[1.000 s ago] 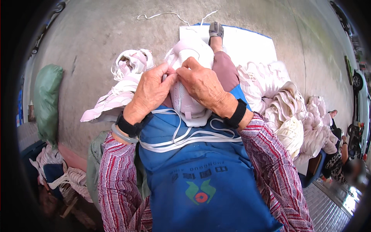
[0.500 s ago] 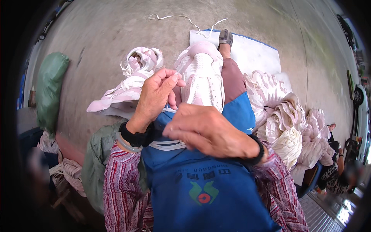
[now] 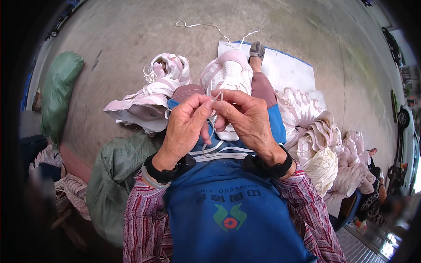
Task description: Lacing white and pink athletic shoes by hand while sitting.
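While both hands pinch: left hand [image 3: 186, 125] and right hand [image 3: 247, 120] fingers hold narrow on white lace [image 3: 215, 100].
Risk: thin lace may slip; pale shoe [image 3: 226, 76] on lap can slide off.

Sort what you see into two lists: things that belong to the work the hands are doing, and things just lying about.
In the work:
left hand and right hand, pinching the white lace
pale pink and white shoe on the lap
blue apron

Lying about:
shoes on the floor
heap of shoes
loose lace
green sack
white sheet
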A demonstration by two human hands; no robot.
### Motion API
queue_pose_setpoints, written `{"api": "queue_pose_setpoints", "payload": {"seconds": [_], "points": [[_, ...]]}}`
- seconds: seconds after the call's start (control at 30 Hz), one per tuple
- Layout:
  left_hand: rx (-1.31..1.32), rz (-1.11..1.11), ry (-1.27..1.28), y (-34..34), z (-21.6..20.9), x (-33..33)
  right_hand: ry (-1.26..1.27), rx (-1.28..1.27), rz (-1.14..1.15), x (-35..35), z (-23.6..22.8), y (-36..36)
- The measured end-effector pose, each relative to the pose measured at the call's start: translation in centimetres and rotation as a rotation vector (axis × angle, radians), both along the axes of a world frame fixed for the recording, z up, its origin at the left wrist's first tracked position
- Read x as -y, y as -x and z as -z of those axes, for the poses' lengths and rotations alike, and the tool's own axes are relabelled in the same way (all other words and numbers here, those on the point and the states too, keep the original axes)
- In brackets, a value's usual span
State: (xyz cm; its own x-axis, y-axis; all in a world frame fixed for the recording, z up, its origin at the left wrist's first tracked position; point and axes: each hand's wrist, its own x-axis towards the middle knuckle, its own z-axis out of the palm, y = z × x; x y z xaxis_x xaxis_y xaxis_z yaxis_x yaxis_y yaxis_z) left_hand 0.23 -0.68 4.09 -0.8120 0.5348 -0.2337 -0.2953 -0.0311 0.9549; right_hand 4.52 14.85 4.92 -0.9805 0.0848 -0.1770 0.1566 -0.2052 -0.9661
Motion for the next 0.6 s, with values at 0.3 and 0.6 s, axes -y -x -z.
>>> {"api": "queue_pose_setpoints", "payload": {"seconds": [0.3, 0.6], "points": [[-0.163, 0.109, -0.018, -1.5, -0.9, -0.7, -0.575, -0.272, 0.041, -0.9, -1.3, 0.1], [-0.175, -0.170, -0.396, 1.1, -6.4, 7.3, -0.521, 0.012, 0.069, -6.1, 0.0, 0.0]]}}
